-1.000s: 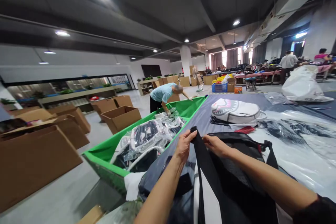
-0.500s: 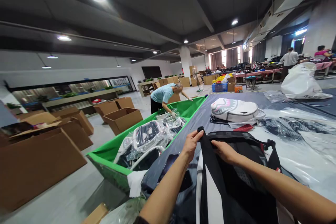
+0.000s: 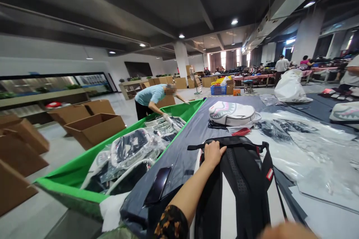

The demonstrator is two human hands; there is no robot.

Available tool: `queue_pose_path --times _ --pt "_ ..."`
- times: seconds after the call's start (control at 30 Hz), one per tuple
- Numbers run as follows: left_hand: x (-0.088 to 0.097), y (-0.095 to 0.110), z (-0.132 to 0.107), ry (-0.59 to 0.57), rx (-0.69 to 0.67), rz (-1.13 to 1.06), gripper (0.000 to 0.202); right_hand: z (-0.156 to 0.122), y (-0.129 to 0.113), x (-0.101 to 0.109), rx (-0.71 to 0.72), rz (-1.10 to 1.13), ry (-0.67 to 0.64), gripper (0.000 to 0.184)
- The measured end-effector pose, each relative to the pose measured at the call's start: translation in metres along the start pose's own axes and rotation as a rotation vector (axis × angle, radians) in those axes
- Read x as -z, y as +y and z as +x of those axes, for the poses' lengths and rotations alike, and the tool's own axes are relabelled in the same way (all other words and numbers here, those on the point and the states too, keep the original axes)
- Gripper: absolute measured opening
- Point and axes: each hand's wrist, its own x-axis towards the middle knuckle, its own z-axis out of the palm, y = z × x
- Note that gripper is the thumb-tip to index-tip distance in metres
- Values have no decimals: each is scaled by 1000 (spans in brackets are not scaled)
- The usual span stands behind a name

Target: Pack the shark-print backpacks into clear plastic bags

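Note:
A black-and-white backpack lies on the dark-covered table with its padded straps and back panel facing up. My left hand is closed on a black strap at the top left of this backpack, and a strap end sticks out to the left of the fingers. Low in the view, at the backpack's lower right, my right hand is smeared by motion and mostly cut off, so its fingers cannot be made out. Beyond the backpack rests a white backpack with a shark-mouth print, a red piece beside it.
A green-edged bin on the left holds several plastic-wrapped backpacks; a person in a light blue shirt leans over it. A phone lies on the table's left side. Clear plastic bags cover the right. Cardboard boxes stand on the floor.
My right hand has left the strap and moved down to the bottom edge. My left hand stays at the backpack's top. The view has turned right, and the backpack now lies flatter.

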Motion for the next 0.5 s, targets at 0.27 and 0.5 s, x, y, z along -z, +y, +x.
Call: queue_pose_path --times 0.27,0.5 --pt "-69 43 -16 -381 -655 336 20 71 132 99 -676 210 380 47" --pt "-132 37 10 -479 -587 31 33 120 129 90 -530 154 537 35"
